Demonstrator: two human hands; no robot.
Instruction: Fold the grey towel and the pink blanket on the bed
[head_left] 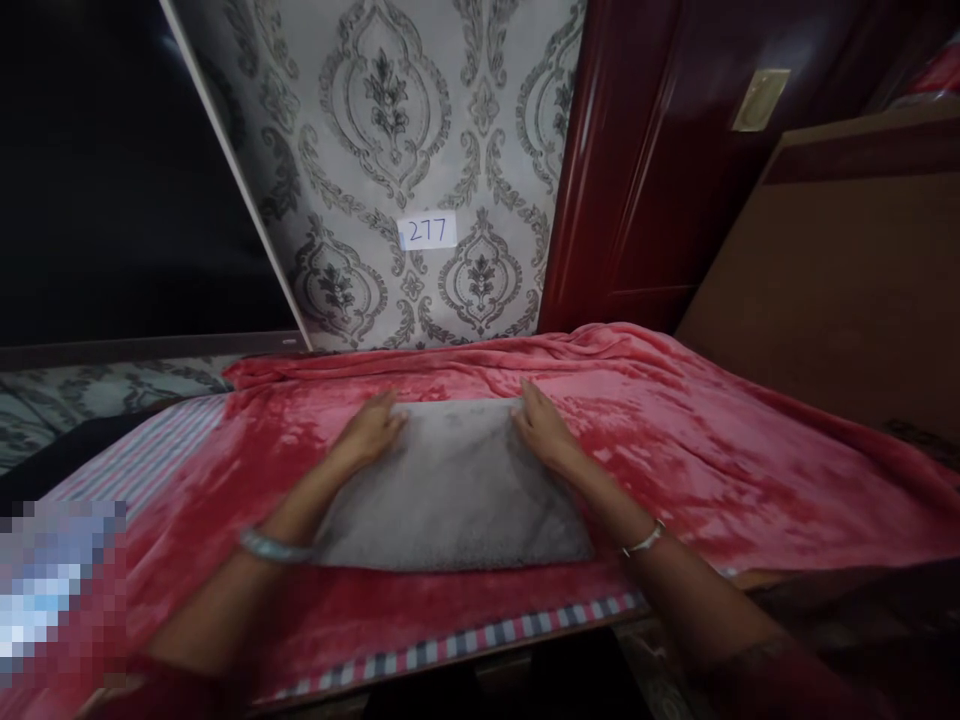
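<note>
A grey, soft-looking cloth (457, 490) lies flat on a red plush blanket (690, 440), its near edge wider in view than its far edge. My left hand (369, 430) is at the cloth's far left corner, with the thumb on the cloth and the fingers closed at its edge. At the far right corner my right hand (541, 430) pinches the edge in the same way, its fingers pointing away from me. Part of each hand's grip is hidden by the hand itself.
Checked fabric (161, 440) shows under the blanket at the left and along the front edge. A large dark screen (127, 180) stands at the left. Behind are patterned wallpaper with a "277" label (427, 231) and a dark red door (637, 150). A brown board (847, 290) leans at the right.
</note>
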